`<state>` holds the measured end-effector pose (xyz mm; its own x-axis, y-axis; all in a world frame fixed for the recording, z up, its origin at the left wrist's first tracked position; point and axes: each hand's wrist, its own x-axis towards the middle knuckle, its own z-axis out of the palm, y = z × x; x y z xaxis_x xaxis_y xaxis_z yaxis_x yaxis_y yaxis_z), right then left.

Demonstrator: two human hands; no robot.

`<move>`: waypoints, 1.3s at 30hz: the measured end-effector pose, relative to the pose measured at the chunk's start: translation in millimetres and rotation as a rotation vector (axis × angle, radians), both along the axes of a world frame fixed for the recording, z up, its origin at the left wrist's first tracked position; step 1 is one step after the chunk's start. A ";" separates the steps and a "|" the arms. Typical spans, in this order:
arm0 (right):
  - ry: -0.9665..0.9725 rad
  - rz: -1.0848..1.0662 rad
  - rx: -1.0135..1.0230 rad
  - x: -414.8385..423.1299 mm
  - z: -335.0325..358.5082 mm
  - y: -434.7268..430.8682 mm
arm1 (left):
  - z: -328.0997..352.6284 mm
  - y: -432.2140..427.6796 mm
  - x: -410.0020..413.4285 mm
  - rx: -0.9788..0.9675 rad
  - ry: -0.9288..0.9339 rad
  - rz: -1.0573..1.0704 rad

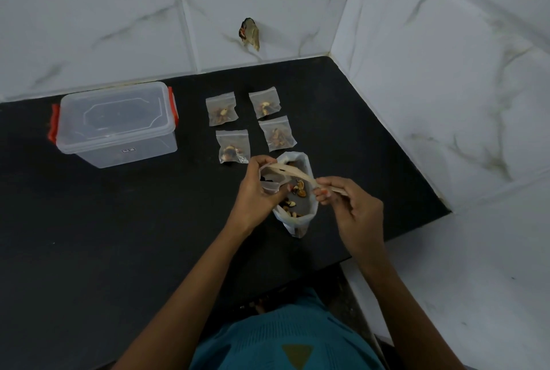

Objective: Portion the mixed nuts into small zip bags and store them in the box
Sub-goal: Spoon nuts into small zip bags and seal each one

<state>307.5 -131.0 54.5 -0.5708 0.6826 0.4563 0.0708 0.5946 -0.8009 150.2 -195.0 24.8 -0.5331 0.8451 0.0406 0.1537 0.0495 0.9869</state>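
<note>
You're gripping a small zip bag (269,183) in your left hand (256,191) and pinching a pale scoop (297,172) in your right hand (354,209) over the open nut bag (296,226), four filled bags (232,146) lying beside the lidded box (116,122).

- Looks like a home kitchen corner
- Black stone counter (125,235) against white marble-look tiled walls (446,57)
- Plastic box (116,125), nut bags (221,109) on it

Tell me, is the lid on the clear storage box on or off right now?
On. The clear lid covers the box flush; whether its red latches are clipped cannot be told.
</note>
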 end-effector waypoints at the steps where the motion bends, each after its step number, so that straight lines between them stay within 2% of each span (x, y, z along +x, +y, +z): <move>1: -0.029 0.025 0.039 -1.1 -2.9 0.5 | 0.2 0.1 -0.2 -0.003 0.004 -0.004; 12: -0.138 0.064 0.369 -3.2 -18.3 10.0 | 11.9 1.5 -3.0 -0.055 -0.052 -0.073; 17: -0.037 0.022 0.308 -2.4 -11.7 9.7 | 15.5 3.8 -4.6 -0.015 -0.052 -0.035; 20: -0.053 0.034 0.214 -5.9 -15.5 7.7 | 15.7 5.0 -5.2 -0.011 -0.048 -0.029; 25: -0.074 0.034 0.302 -6.5 -22.1 9.2 | 12.8 5.9 -7.6 -0.032 -0.080 -0.021; 28: -0.107 0.054 0.427 -7.0 -27.1 13.3 | 10.2 6.1 -9.4 -0.048 -0.101 -0.029; 33: -0.084 0.050 0.465 -8.3 -25.8 13.8 | 6.8 6.6 -12.4 -0.076 -0.118 -0.014; 39: -0.148 0.060 0.431 -7.1 -31.8 18.0 | 11.7 6.4 -15.0 -0.076 -0.112 0.015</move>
<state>300.4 -113.0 22.7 -0.6838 0.4124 0.6019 0.1211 0.8777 -0.4637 135.2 -188.6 36.4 -0.5430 0.8355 -0.0839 0.0412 0.1264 0.9911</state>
